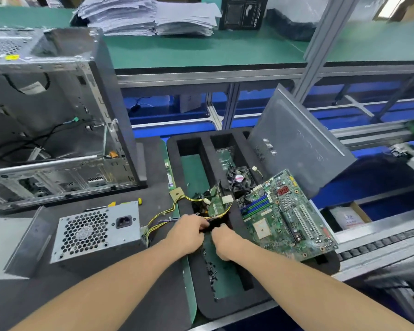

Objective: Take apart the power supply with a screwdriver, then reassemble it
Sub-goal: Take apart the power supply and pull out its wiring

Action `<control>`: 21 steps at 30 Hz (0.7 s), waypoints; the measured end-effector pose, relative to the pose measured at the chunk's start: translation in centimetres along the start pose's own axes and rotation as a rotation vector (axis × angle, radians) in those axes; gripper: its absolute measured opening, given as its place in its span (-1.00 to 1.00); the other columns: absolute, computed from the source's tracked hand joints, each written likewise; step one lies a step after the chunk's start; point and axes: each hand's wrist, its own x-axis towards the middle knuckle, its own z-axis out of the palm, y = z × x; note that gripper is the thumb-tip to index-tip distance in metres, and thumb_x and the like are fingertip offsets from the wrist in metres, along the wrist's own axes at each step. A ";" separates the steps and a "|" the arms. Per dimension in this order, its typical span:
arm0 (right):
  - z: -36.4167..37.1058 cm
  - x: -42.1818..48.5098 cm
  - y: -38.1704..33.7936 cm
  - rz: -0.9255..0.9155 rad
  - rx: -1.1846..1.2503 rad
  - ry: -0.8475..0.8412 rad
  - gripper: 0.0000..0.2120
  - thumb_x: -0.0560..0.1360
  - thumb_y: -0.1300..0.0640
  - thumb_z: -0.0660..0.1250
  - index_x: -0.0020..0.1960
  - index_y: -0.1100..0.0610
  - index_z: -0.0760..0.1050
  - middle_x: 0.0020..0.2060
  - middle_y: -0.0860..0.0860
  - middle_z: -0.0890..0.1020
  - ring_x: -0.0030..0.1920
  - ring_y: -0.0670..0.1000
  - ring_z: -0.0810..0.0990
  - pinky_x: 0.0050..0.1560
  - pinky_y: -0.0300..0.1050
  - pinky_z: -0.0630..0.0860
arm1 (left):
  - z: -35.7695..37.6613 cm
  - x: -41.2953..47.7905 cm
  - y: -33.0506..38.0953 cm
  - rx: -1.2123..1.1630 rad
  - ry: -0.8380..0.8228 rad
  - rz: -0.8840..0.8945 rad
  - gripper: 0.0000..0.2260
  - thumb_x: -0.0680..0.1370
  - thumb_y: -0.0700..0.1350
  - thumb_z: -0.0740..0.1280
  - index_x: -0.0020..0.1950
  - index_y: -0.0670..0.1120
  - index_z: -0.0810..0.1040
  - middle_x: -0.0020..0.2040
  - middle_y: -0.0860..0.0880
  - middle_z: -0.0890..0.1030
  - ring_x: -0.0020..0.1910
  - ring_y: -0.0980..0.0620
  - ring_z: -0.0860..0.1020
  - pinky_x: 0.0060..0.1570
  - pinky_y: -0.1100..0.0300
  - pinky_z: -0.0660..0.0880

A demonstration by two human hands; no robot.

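The grey power supply [96,231] sits on the dark mat at lower left, its fan grille and power socket facing me. Yellow and black cables [163,217] run from its right side toward the black foam tray [227,304]. My left hand [187,232] is closed around the black cable bundle at the tray's left compartment. My right hand [225,242] sits right beside it, fingers curled down into the same compartment; what it holds is hidden. A yellow-handled screwdriver [139,201] lies behind the power supply, mostly hidden.
An open computer case [53,130] stands at the left. A green motherboard [287,218] leans on the tray's right side, with a cooler fan [239,179] behind it and a grey side panel [299,142] propped further back. Several small black screws [212,271] lie in the tray.
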 end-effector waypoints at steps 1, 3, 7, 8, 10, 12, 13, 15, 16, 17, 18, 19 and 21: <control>0.4 0.6 -0.2 0.019 -0.034 0.013 -0.58 0.71 0.16 0.20 0.51 0.31 0.35 0.41 0.21 0.47 0.42 0.22 0.46 0.44 0.04 0.35 | -0.1 0.2 -0.2 -0.018 0.031 -0.002 -0.58 0.56 -0.24 0.33 0.40 0.05 0.62 0.31 0.03 0.66 0.29 0.05 0.61 0.33 0.06 0.55; 1.0 1.1 -0.3 0.038 -0.036 0.038 -0.57 0.72 0.18 0.18 0.54 0.33 0.31 0.44 0.22 0.44 0.46 0.21 0.43 0.46 0.04 0.33 | -0.1 0.7 -0.6 -0.056 0.075 -0.001 -0.65 0.58 -0.21 0.37 0.33 0.06 0.66 0.25 0.05 0.69 0.25 0.09 0.63 0.31 0.07 0.55; 2.0 1.8 -0.3 0.062 -0.044 0.089 -0.60 0.70 0.25 0.17 0.51 0.35 0.30 0.41 0.25 0.46 0.41 0.22 0.50 0.34 0.00 0.45 | 0.0 1.4 -1.4 -0.169 0.128 0.000 -0.74 0.59 -0.19 0.43 0.25 0.03 0.71 0.16 0.04 0.73 0.16 0.11 0.66 0.27 0.15 0.55; 2.1 1.7 -0.3 0.054 -0.067 0.112 -0.63 0.68 0.30 0.18 0.47 0.34 0.34 0.37 0.26 0.49 0.37 0.21 0.55 0.26 -0.01 0.50 | -0.1 1.5 -1.7 -0.192 0.132 0.005 -0.75 0.59 -0.19 0.43 0.24 0.02 0.72 0.16 0.03 0.73 0.15 0.11 0.67 0.26 0.16 0.54; 2.1 1.7 -0.5 0.059 -0.087 0.146 -0.66 0.64 0.40 0.20 0.41 0.33 0.42 0.33 0.25 0.54 0.32 0.19 0.61 0.21 0.00 0.56 | -0.3 1.5 -2.1 -0.205 0.122 0.035 -0.76 0.61 -0.21 0.42 0.24 0.00 0.72 0.16 0.03 0.73 0.17 0.10 0.66 0.29 0.15 0.53; 2.2 1.8 -0.5 0.070 -0.061 0.146 -0.66 0.61 0.46 0.21 0.35 0.31 0.50 0.30 0.23 0.58 0.29 0.19 0.63 0.20 0.02 0.58 | -0.3 1.4 -2.3 -0.202 0.116 0.061 -0.75 0.62 -0.22 0.40 0.26 -0.02 0.71 0.18 0.02 0.73 0.19 0.10 0.66 0.31 0.15 0.52; 2.2 1.9 -0.4 0.056 -0.063 0.145 -0.66 0.60 0.47 0.22 0.33 0.29 0.52 0.28 0.22 0.59 0.27 0.19 0.64 0.18 0.02 0.58 | -0.2 1.4 -2.4 -0.203 0.117 0.067 -0.75 0.62 -0.23 0.40 0.27 -0.02 0.70 0.19 0.02 0.72 0.20 0.10 0.66 0.32 0.16 0.51; 2.2 1.7 -0.3 0.040 -0.074 0.138 -0.66 0.58 0.47 0.25 0.30 0.26 0.54 0.26 0.21 0.60 0.25 0.19 0.64 0.14 0.01 0.58 | -0.2 1.4 -2.3 -0.206 0.114 0.061 -0.74 0.63 -0.24 0.39 0.28 -0.02 0.70 0.20 0.01 0.72 0.21 0.09 0.65 0.33 0.14 0.51; 2.1 1.6 -0.2 0.041 -0.064 0.130 -0.67 0.57 0.47 0.26 0.29 0.25 0.55 0.24 0.20 0.60 0.24 0.19 0.63 0.10 0.01 0.57 | -0.2 1.4 -2.2 -0.208 0.110 0.053 -0.74 0.63 -0.24 0.38 0.28 -0.03 0.70 0.20 0.01 0.72 0.22 0.08 0.65 0.34 0.13 0.51; 2.1 1.4 -0.2 0.041 -0.051 0.124 -0.68 0.57 0.47 0.27 0.27 0.25 0.55 0.23 0.19 0.60 0.23 0.20 0.64 0.04 0.02 0.56 | -0.2 1.4 -2.1 -0.211 0.108 0.044 -0.74 0.63 -0.25 0.38 0.28 -0.03 0.70 0.21 0.00 0.72 0.22 0.07 0.65 0.34 0.11 0.51; 1.8 1.1 -0.3 0.051 -0.032 0.110 -0.69 0.56 0.46 0.28 0.25 0.25 0.55 0.21 0.19 0.61 0.21 0.21 0.64 -0.02 0.02 0.53 | -0.2 1.3 -1.9 -0.213 0.108 0.033 -0.73 0.64 -0.26 0.37 0.28 -0.03 0.70 0.21 0.00 0.72 0.23 0.06 0.65 0.35 0.10 0.51; 1.4 0.8 -0.4 0.056 -0.011 0.099 -0.71 0.56 0.44 0.29 0.25 0.26 0.54 0.20 0.18 0.61 0.20 0.22 0.64 -0.05 0.02 0.51 | -0.3 1.1 -1.7 -0.212 0.111 0.021 -0.72 0.64 -0.26 0.35 0.29 -0.03 0.69 0.22 -0.01 0.71 0.24 0.05 0.64 0.36 0.10 0.51; 0.3 -0.2 -0.4 0.064 0.025 0.069 -0.74 0.60 0.33 0.31 0.29 0.25 0.51 0.22 0.18 0.59 0.20 0.23 0.64 -0.03 0.02 0.51 | -0.4 0.6 -1.1 -0.185 0.105 0.003 -0.69 0.66 -0.27 0.29 0.31 -0.01 0.67 0.26 -0.01 0.69 0.27 0.01 0.63 0.35 0.07 0.51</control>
